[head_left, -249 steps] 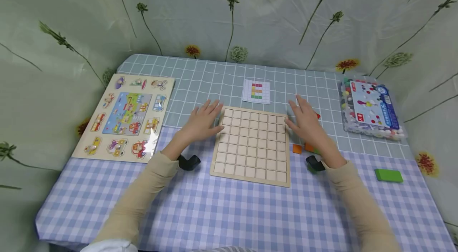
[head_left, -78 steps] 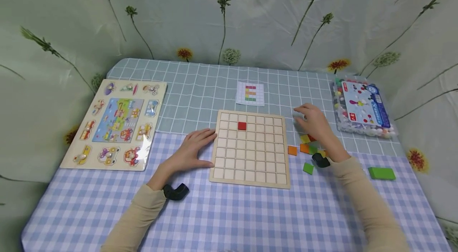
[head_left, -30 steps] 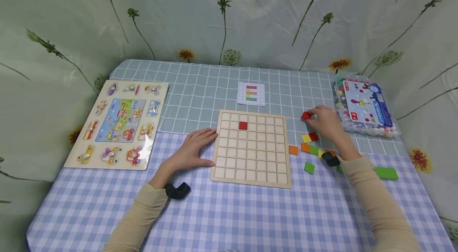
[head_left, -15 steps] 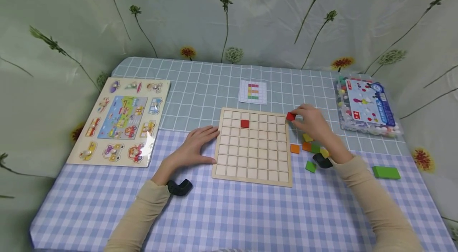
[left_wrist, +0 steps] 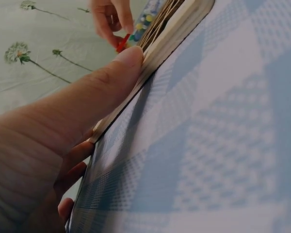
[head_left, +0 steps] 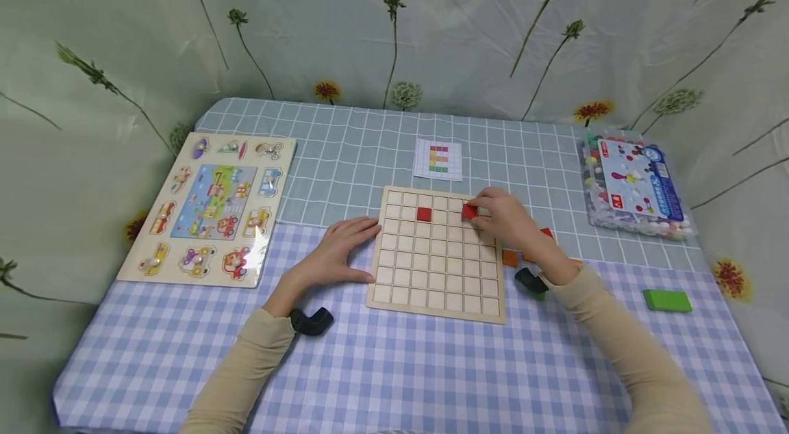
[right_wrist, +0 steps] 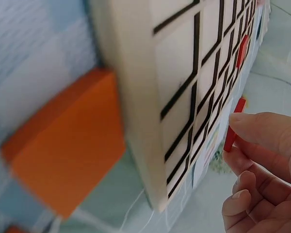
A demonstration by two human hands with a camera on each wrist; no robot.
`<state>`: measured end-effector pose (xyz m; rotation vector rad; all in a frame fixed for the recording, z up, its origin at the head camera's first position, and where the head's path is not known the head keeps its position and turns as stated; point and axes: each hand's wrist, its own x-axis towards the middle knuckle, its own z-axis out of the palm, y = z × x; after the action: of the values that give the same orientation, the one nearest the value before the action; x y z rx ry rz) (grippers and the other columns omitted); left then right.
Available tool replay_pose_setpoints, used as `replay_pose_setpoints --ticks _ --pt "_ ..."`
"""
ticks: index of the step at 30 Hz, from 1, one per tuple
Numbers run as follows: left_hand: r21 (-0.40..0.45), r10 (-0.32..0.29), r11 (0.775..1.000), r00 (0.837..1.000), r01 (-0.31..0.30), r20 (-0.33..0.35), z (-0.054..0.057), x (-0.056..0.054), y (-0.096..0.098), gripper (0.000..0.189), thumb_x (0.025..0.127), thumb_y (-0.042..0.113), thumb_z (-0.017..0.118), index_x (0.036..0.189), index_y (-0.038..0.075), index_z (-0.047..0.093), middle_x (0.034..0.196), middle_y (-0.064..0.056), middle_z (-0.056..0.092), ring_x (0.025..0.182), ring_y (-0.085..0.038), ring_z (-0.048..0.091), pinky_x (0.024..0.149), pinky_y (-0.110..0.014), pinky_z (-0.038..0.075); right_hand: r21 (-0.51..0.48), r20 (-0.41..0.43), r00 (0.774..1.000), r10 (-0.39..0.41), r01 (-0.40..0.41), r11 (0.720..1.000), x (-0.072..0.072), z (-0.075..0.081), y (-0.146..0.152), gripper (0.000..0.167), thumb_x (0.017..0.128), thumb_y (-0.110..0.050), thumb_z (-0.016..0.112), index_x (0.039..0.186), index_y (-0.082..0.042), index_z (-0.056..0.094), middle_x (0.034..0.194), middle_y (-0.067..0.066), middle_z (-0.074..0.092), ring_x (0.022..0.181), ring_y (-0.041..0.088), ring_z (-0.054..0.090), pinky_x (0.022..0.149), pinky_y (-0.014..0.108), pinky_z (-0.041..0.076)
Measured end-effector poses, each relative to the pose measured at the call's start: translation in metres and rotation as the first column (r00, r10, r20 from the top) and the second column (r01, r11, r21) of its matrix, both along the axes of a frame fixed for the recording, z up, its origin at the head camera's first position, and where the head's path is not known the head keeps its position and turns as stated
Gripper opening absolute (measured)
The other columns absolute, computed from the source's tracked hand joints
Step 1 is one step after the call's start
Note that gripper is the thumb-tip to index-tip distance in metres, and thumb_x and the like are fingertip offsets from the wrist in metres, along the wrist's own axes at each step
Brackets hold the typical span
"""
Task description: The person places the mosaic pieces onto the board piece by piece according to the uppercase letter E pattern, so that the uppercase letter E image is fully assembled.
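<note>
A square wooden grid board (head_left: 437,270) lies in the middle of the table. One red square tile (head_left: 424,214) sits in a cell of its second row from the back. My right hand (head_left: 504,218) pinches another red square tile (head_left: 470,211) between thumb and fingers, over the board's back right part; the right wrist view shows this held tile (right_wrist: 234,125) edge-on. My left hand (head_left: 339,252) rests against the board's left edge with fingers spread, its thumb (left_wrist: 111,80) along the side. An orange tile (head_left: 509,258) lies just off the right edge.
A printed pattern card (head_left: 438,159) lies behind the board. A wooden picture puzzle (head_left: 209,205) is at left, a clear box of colourful pieces (head_left: 637,184) at right. A green block (head_left: 668,300) lies at front right. More tiles are partly hidden under the right forearm.
My right hand has picked up a second red tile right of the board and carried it left over the board. Earlier, one red tile appeared on the grid. My left hand stays at its edge.
</note>
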<state>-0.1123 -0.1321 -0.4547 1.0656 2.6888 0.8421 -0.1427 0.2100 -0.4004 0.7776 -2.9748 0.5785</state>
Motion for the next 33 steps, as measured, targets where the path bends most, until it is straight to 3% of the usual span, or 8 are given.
replay_pose_setpoints --ticks 7,25,33 --pt "-0.009 -0.003 1.000 1.000 0.003 -0.018 -0.001 -0.001 0.001 0.093 0.069 0.045 0.078 0.144 0.007 0.038 0.150 -0.012 0.037 0.140 -0.031 0.031 0.109 -0.054 0.022 0.008 0.026 1.000 0.009 -0.009 1.000 -0.001 -0.002 -0.012 0.026 0.082 -0.008 0.069 0.106 0.003 0.069 0.102 0.016 0.065 0.093 0.028 0.059 0.081 0.040 0.052" --pt "-0.007 0.009 1.000 1.000 -0.009 -0.002 -0.001 0.000 0.000 0.092 0.069 0.045 0.078 0.143 0.007 0.039 0.151 -0.011 0.036 0.141 -0.030 0.030 0.110 -0.053 0.021 0.041 -0.027 0.990 0.137 -0.136 0.990 -0.006 -0.008 -0.035 0.022 0.080 -0.004 0.069 0.100 0.003 0.071 0.094 0.014 0.066 0.084 0.024 0.059 0.075 0.035 0.052" --pt "0.000 0.002 1.000 0.999 -0.002 -0.039 -0.003 -0.001 0.001 0.093 0.068 0.045 0.079 0.143 0.007 0.039 0.149 -0.012 0.039 0.139 -0.031 0.032 0.108 -0.053 0.023 0.031 -0.006 0.988 0.155 -0.155 0.987 -0.011 -0.010 -0.039 0.023 0.081 -0.008 0.071 0.102 0.003 0.070 0.095 0.014 0.066 0.086 0.024 0.060 0.077 0.035 0.052"
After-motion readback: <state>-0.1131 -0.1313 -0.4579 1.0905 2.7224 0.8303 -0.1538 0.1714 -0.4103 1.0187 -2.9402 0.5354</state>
